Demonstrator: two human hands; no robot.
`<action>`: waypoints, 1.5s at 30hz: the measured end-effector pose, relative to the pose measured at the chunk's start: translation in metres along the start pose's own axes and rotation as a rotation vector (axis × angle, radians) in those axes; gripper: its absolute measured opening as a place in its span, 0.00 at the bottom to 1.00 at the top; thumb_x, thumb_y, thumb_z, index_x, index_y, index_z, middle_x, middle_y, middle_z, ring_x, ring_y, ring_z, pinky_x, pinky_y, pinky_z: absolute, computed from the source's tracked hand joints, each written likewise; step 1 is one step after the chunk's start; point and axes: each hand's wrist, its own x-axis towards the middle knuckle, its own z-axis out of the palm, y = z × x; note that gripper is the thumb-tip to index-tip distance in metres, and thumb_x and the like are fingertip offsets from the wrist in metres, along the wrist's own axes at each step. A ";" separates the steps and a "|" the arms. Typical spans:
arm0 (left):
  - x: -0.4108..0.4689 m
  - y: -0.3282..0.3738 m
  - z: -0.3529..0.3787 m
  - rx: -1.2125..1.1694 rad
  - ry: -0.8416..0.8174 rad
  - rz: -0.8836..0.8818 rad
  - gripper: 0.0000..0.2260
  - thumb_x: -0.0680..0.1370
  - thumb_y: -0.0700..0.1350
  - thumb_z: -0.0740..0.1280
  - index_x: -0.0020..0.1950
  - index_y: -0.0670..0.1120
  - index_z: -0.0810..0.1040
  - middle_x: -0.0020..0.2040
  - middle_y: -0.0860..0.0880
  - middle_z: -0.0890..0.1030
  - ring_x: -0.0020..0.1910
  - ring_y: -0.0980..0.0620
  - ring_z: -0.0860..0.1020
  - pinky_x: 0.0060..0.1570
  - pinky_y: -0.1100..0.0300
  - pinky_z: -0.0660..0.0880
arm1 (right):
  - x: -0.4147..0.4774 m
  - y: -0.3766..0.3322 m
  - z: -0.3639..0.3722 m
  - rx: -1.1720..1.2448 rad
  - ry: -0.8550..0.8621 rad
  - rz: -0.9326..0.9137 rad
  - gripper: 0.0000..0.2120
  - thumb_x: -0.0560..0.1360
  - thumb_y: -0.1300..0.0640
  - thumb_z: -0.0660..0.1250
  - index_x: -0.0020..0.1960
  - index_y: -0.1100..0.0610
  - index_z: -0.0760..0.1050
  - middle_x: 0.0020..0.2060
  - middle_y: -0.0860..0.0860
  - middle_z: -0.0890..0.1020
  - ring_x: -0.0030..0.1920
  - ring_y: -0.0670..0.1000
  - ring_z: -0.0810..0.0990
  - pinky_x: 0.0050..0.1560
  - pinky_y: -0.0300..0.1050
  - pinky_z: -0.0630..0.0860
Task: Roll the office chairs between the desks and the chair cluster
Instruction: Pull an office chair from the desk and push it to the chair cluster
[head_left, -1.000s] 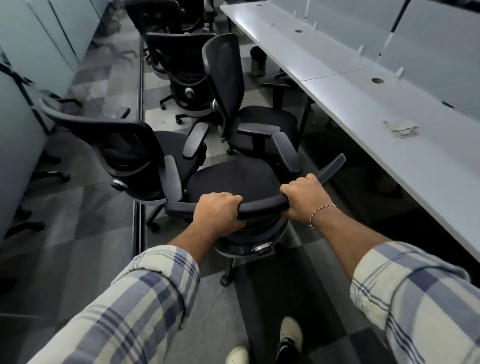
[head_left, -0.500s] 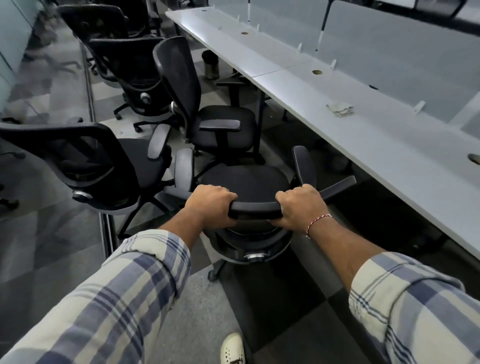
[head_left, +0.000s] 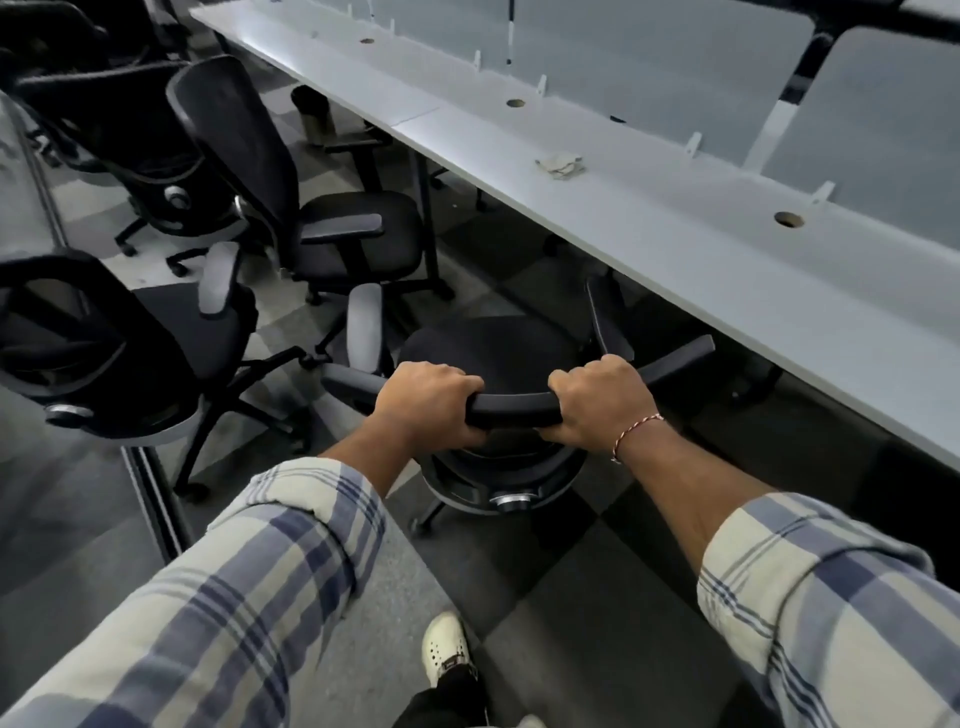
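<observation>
Left grip (head_left: 423, 400) and right grip (head_left: 602, 397): both closed round black top rail (head_left: 511, 408) of office chair (head_left: 488, 345), stretch of rail bare between. Office chair: centre, on floor (head_left: 571, 597), seat pointing far, right armrest near edge of long white desk (head_left: 675, 249) at right. Left: mesh-back chair (head_left: 363, 234) facing desk; nearer left, second chair (head_left: 171, 332). Far left: chair cluster (head_left: 156, 171). On desk, far: crumpled cloth (head_left: 561, 163). Near: white shoe (head_left: 444, 649).
</observation>
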 end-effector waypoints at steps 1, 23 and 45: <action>0.001 0.007 -0.002 0.007 0.006 0.020 0.18 0.67 0.66 0.64 0.48 0.55 0.78 0.42 0.55 0.80 0.42 0.51 0.80 0.35 0.57 0.68 | -0.009 0.002 -0.003 -0.005 -0.008 0.015 0.25 0.61 0.34 0.72 0.33 0.55 0.70 0.23 0.50 0.76 0.25 0.55 0.75 0.32 0.45 0.63; -0.043 0.088 -0.004 -0.024 0.054 0.498 0.18 0.71 0.67 0.65 0.50 0.56 0.78 0.42 0.56 0.80 0.41 0.52 0.80 0.38 0.57 0.72 | -0.170 -0.066 -0.058 -0.157 -0.156 0.434 0.25 0.63 0.33 0.70 0.33 0.55 0.70 0.24 0.50 0.75 0.25 0.54 0.74 0.32 0.44 0.61; -0.084 0.166 -0.024 0.027 0.067 1.068 0.20 0.70 0.69 0.64 0.46 0.54 0.77 0.41 0.55 0.80 0.40 0.51 0.79 0.36 0.58 0.69 | -0.278 -0.194 -0.142 -0.209 -0.443 1.001 0.25 0.70 0.30 0.61 0.45 0.53 0.74 0.35 0.48 0.82 0.38 0.52 0.81 0.40 0.47 0.67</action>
